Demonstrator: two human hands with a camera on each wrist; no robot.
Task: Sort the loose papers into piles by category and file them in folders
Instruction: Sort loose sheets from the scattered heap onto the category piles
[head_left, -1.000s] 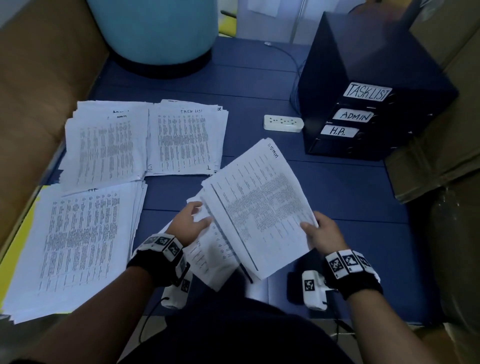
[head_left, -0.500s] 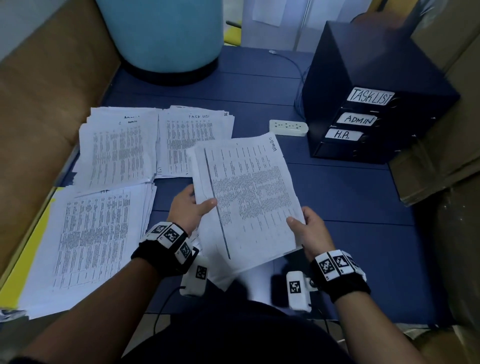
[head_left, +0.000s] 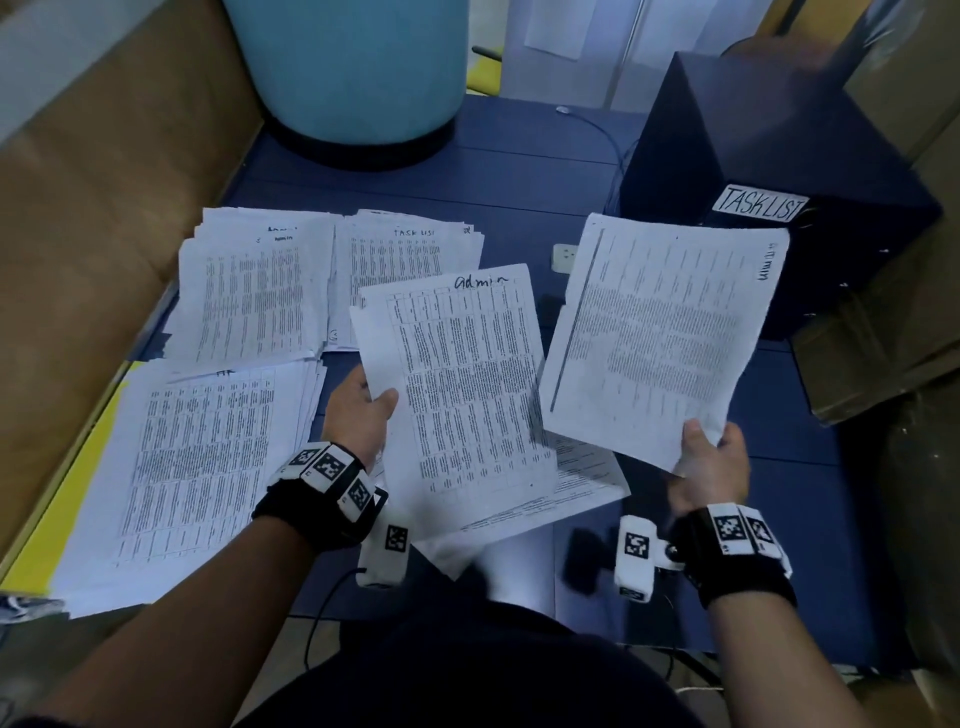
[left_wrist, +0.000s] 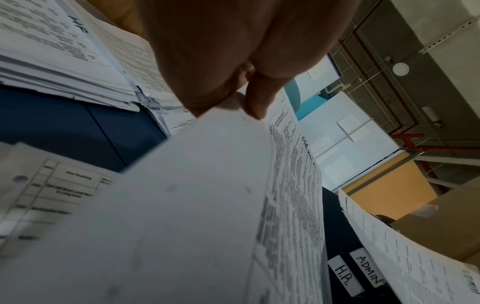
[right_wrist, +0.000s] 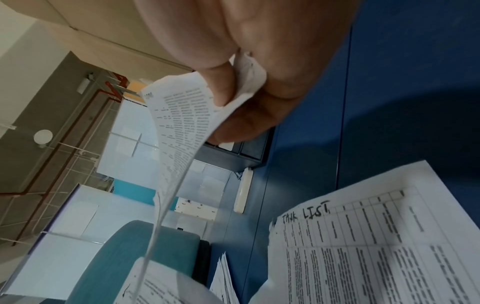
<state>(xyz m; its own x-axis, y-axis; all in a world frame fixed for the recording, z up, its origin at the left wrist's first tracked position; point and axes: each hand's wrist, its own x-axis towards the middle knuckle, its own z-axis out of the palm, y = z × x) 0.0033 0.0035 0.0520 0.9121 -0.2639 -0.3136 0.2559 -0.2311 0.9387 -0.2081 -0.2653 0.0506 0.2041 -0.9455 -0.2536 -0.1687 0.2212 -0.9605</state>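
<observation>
On my left, three sorted paper piles (head_left: 208, 457) lie on the blue surface (head_left: 519, 176). My left hand (head_left: 358, 410) pinches the "admin" sheets (head_left: 462, 395); my right hand (head_left: 711, 462) pinches another sheet (head_left: 654, 338) before the labelled file box (head_left: 779, 156).

The right hand (head_left: 709, 467) now holds one "admin" sheet (head_left: 660, 338) apart to the right, in front of the black file box (head_left: 779, 156). The left hand (head_left: 358, 415) keeps the remaining sheaf (head_left: 462, 395), whose top page reads "admin".
</observation>
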